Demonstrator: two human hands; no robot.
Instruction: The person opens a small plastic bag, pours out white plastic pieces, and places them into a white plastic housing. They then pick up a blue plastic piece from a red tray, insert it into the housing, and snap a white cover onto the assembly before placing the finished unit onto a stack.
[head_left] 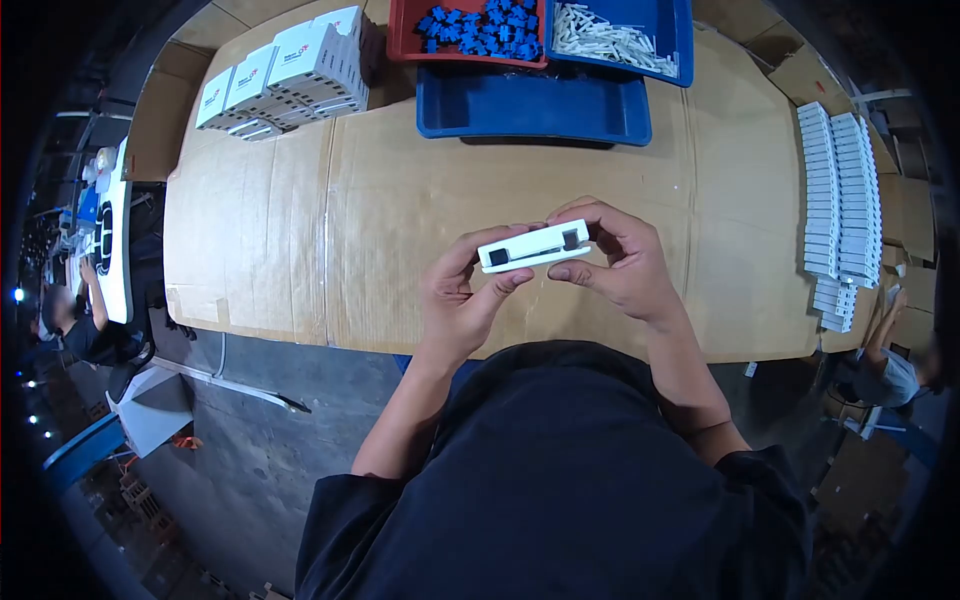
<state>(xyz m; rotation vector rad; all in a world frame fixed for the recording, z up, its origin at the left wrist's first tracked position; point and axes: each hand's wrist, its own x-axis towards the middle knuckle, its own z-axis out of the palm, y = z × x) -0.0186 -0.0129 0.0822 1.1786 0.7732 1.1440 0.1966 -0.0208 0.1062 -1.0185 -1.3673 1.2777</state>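
Observation:
Between both hands, above the cardboard-covered table, is a white plastic casing with a dark square opening near each end. A dark gap runs along part of its edge, between an upper and a lower part. My left hand grips the left end, thumb below and fingers behind and above. At the right end, my right hand holds it the same way, thumb underneath and fingers over the top. The far side of the casing is hidden from me.
Stacked white boxes stand at the back left. A red bin holds blue plastic pieces; a blue bin holds white pieces. Another blue tray lies in front. Rows of white casings line the right edge. People sit at both sides.

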